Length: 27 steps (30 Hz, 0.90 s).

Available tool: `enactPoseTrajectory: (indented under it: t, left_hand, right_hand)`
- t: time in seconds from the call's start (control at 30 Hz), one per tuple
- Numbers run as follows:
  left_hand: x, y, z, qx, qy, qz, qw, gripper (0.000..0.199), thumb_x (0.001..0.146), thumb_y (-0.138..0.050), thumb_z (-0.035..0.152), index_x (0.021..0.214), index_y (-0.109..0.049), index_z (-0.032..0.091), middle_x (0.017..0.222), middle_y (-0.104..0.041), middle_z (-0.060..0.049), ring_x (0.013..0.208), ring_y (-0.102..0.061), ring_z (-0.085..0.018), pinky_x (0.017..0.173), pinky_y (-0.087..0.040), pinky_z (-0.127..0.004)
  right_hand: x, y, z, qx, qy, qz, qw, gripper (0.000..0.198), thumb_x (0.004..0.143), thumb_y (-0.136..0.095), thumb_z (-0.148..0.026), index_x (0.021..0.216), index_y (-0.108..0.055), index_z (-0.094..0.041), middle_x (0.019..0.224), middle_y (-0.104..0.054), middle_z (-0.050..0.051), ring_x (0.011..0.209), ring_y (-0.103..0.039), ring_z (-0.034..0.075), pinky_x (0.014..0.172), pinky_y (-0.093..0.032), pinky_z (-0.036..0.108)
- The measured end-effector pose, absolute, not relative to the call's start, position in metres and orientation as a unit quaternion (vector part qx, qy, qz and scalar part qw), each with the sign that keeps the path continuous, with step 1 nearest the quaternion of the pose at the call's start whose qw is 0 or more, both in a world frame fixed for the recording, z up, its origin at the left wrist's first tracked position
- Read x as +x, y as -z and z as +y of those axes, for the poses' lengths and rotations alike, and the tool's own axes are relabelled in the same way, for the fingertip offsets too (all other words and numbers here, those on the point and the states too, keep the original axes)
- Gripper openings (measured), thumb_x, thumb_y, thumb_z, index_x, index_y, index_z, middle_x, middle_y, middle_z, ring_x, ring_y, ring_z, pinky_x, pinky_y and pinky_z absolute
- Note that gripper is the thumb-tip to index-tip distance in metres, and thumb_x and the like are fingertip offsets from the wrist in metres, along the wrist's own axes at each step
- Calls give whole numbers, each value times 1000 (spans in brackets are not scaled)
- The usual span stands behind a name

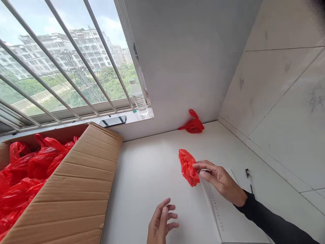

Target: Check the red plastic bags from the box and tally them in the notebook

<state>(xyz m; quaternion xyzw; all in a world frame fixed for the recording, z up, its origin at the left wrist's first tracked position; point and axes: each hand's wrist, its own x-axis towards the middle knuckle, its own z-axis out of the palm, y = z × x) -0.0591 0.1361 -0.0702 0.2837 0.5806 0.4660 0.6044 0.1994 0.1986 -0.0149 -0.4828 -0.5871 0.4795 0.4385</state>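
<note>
A smooth white tabletop (152, 169) fills the corner below the window. At nine o'clock on it stands a large brown corrugated cardboard box (83, 189), flaps open, filled with crumpled red plastic bags (22, 176). At twelve o'clock, against the wall, lies a knotted red plastic bag (194, 125). Near the centre a crumpled red plastic bag (188, 166) is pinched by the right hand (218, 179). At four o'clock lies a flat white ruled board (228, 217), and just beyond it, at three o'clock, a slim black pen (250, 183).
</note>
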Motion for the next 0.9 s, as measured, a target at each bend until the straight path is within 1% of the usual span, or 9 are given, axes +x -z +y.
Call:
enactPoseTrajectory:
  t: [0.07, 0.1, 0.23, 0.37, 0.47, 0.57, 0.67, 0.77, 0.9]
  left_hand:
    - [-48, 65, 138, 247, -457, 528, 672, 59, 80, -67, 67, 122, -69, 25, 121, -69, -14, 105, -68, -30, 82, -60, -42]
    - [-45, 64, 138, 242, -454, 508, 690, 56, 81, -67, 65, 120, -69, 25, 124, -68, -14, 110, -66, -31, 86, -59, -43]
    - [-42, 68, 135, 241, -457, 524, 677, 37, 78, -76, 52, 97, -69, 20, 110, -72, -13, 107, -68, -33, 89, -57, -42]
    - [-44, 58, 121, 256, -463, 555, 642, 40, 85, -70, 48, 116, -65, 23, 116, -70, -11, 111, -65, -33, 93, -55, -45]
    - [-39, 41, 108, 405, -441, 574, 559, 56, 84, -70, 33, 139, -57, 34, 142, -57, -8, 132, -52, -35, 106, -48, -48]
    - [-35, 35, 98, 579, -376, 547, 474, 63, 84, -63, 21, 143, -54, 41, 159, -39, -2, 149, -32, -34, 117, -37, -50]
    - [-38, 44, 96, 597, -362, 542, 467, 58, 90, -53, 19, 144, -52, 40, 155, -43, -4, 146, -36, -30, 117, -36, -50]
    - [-43, 61, 98, 605, -359, 582, 408, 50, 96, -52, 25, 144, -49, 36, 147, -50, -8, 138, -44, -28, 113, -40, -49]
    - [-42, 79, 103, 631, -332, 601, 360, 33, 92, -64, 33, 125, -65, 30, 128, -62, -10, 122, -53, -30, 102, -47, -49]
  right_hand:
    - [178, 16, 165, -440, -493, -655, 368, 30, 102, -54, -35, 128, -67, -34, 132, -62, 4, 123, -58, 25, 106, -48, 42]
    - [170, 18, 152, -410, -493, -688, 338, 31, 101, -54, -32, 129, -66, -35, 130, -63, 4, 122, -58, 25, 105, -48, 42]
    - [157, 31, 132, -385, -504, -714, 296, 26, 101, -50, -31, 120, -69, -34, 121, -68, 4, 113, -62, 25, 99, -50, 41]
    - [168, 38, 139, -522, -522, -590, 326, 28, 103, -46, -48, 103, -67, -30, 105, -69, 3, 97, -64, 24, 90, -52, 40]
    - [172, 40, 141, -482, -609, -522, 351, 38, 102, -47, -57, 127, -55, -29, 113, -67, 6, 100, -64, 24, 89, -54, 41]
    - [171, 45, 139, -433, -667, -487, 360, 54, 101, -47, -60, 145, -36, -30, 122, -64, 8, 106, -64, 23, 95, -55, 43]
    - [172, 57, 138, -484, -621, -514, 341, 46, 102, -49, -56, 138, -44, -28, 126, -63, 8, 111, -63, 22, 96, -55, 41]
    - [176, 70, 138, -530, -568, -542, 322, 34, 102, -49, -51, 125, -55, -27, 126, -63, 7, 112, -62, 22, 95, -56, 39]
    - [179, 72, 136, -568, -494, -573, 325, 29, 104, -43, -48, 118, -58, -28, 126, -62, 6, 113, -61, 23, 98, -53, 43]
